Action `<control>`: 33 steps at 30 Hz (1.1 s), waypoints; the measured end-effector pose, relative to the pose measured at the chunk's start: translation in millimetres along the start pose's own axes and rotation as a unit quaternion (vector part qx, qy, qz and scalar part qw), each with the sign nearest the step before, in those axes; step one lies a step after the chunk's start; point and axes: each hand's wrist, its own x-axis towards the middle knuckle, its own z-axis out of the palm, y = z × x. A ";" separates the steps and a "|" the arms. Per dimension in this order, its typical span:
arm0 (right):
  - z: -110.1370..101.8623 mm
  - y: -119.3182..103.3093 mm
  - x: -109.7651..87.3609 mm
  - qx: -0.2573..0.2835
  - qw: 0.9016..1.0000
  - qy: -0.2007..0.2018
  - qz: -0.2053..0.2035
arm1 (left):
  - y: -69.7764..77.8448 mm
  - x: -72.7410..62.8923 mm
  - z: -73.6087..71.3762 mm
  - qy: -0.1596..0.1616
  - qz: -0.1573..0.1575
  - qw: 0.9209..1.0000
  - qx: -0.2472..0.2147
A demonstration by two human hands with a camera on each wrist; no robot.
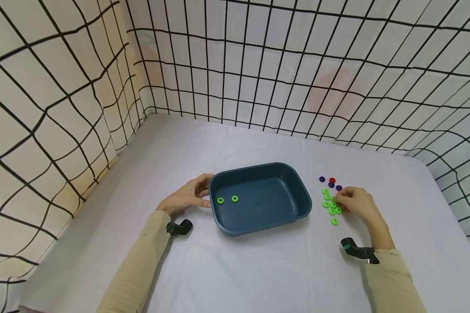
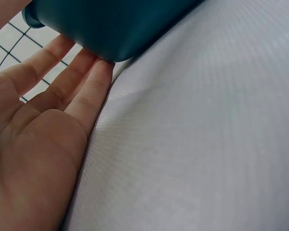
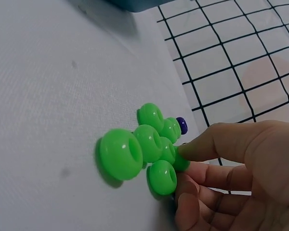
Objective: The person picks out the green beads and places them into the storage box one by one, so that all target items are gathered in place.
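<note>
My left hand (image 1: 186, 196) rests with its fingers against the left end of a dark blue-green plastic bin (image 1: 258, 171); in the left wrist view its fingers (image 2: 89, 91) reach fairly straight to the bin's wall. Inside the bin, toward its left end, lie two green ring-shaped beads, one near the wall (image 1: 220, 201). To the right of the bin, my right hand (image 1: 358, 203) is over a loose cluster of green ring beads (image 1: 332, 211). Thumb and index finger pinch one green ring bead (image 3: 182, 161), partly hidden by the thumb. Other green beads (image 3: 120, 154) lie beside the fingertips.
Behind the green cluster lie a red bead (image 1: 332, 180) and several dark purple beads (image 1: 322, 179). A white cloth (image 1: 258, 269) covers the table. Black netting (image 1: 239, 78) stands along the back and both sides. Each wrist carries a black camera strap (image 1: 360, 252).
</note>
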 end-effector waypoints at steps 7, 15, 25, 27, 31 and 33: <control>-2.8 -2.3 1.8 0.024 0.999 -0.005 0.034 | 1.5 0.1 0.3 0.000 0.000 1.000 0.001; -0.6 -5.0 3.2 0.040 0.996 -0.003 0.075 | -0.2 -0.8 2.5 0.000 -0.004 1.000 0.003; -9.9 -28.1 8.0 0.074 0.995 0.014 0.066 | 0.3 -0.8 2.8 -0.002 -0.004 1.000 -0.006; -13.2 -36.2 10.0 0.077 0.995 0.019 0.058 | 0.3 -0.7 2.5 -0.002 -0.005 1.000 -0.010; -18.3 -55.0 16.0 0.065 0.997 0.028 0.035 | 0.9 -0.7 2.2 -0.002 -0.005 1.000 -0.014; -19.5 -65.3 19.7 0.057 0.998 0.031 0.024 | 1.2 -0.8 1.8 -0.002 -0.004 1.000 -0.015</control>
